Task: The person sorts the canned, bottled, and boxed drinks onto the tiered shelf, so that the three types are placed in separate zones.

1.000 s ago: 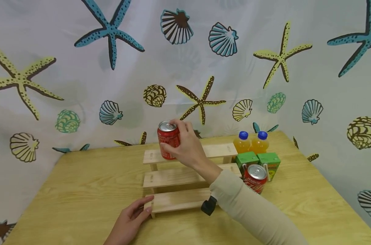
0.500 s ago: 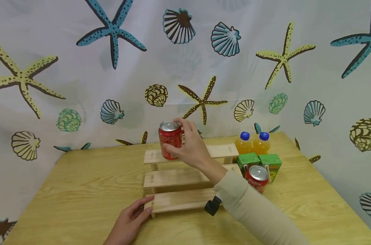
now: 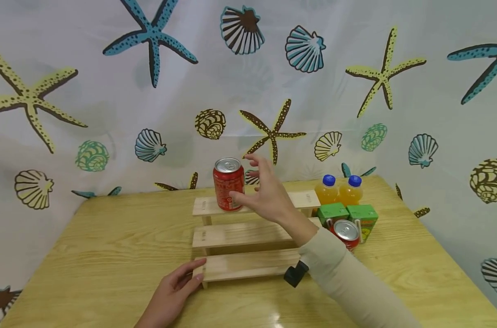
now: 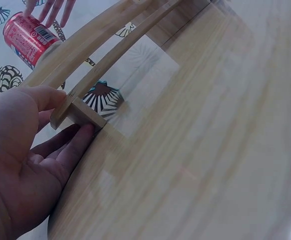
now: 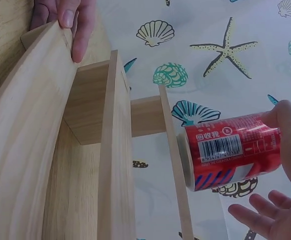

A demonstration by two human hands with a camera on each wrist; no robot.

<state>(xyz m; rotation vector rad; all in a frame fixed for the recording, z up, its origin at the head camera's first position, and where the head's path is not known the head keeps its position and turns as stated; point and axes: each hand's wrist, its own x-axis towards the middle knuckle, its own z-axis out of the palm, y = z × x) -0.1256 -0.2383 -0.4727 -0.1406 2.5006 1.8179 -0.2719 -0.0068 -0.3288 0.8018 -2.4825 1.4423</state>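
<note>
A red soda can (image 3: 227,184) stands upright on the left part of the top step of a three-step wooden rack (image 3: 248,265). My right hand (image 3: 269,196) is just right of the can, its fingers spread off the side and its thumb overlapping the can's front. The right wrist view shows the can's barcode (image 5: 220,149) and its base against the top step. My left hand (image 3: 171,289) holds the left end of the lowest step. In the left wrist view, thumb and fingers (image 4: 78,145) close around that end.
Right of the rack stand two orange drink bottles (image 3: 350,193) with blue caps, two green juice boxes (image 3: 363,216) and a second red can (image 3: 347,231). Behind the wooden table (image 3: 109,255) hangs a curtain (image 3: 178,100) printed with shells and starfish.
My right hand has loosened its grip on the can and drawn back to the right, fingers parting from it. The can stays on the top step. My left hand keeps its hold.
</note>
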